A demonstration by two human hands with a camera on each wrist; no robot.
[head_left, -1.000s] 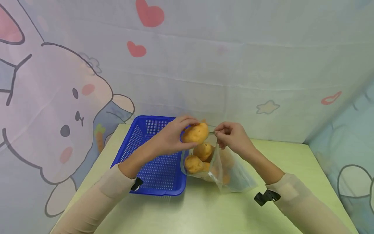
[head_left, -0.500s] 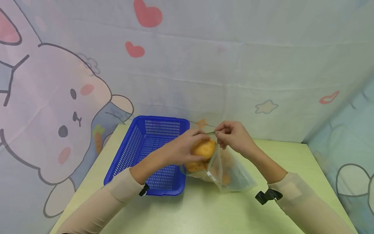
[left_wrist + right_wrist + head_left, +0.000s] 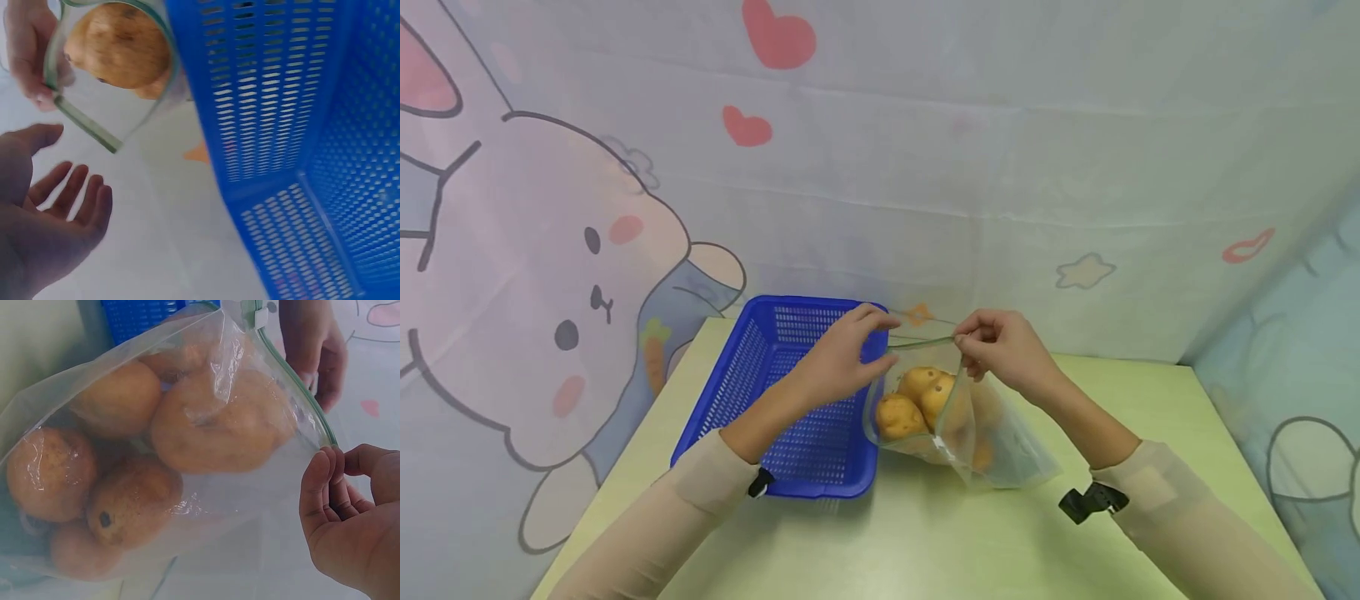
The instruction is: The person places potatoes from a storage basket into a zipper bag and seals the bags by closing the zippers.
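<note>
A clear zip bag (image 3: 1000, 454) stands on the table with several orange-brown potatoes (image 3: 917, 398) inside. My right hand (image 3: 981, 346) pinches the bag's green-edged rim (image 3: 300, 394) at its far right side and holds the mouth up. Thumb and fingertips of that hand (image 3: 331, 487) close on the plastic in the right wrist view. My left hand (image 3: 850, 354) hovers at the left side of the bag's mouth, holding nothing. Its fingers (image 3: 75, 200) are spread and relaxed below the rim (image 3: 87, 128), with a potato (image 3: 119, 47) showing through the opening.
A blue perforated plastic basket (image 3: 748, 367) sits directly left of the bag, touching or nearly touching it. The pale green table (image 3: 925, 533) extends toward me. A cartoon-printed cloth backdrop (image 3: 925, 167) closes off the rear and both sides.
My left hand carried a potato down into the bag, let it go and drew back up to the rim. The right hand kept its hold on the bag's edge.
</note>
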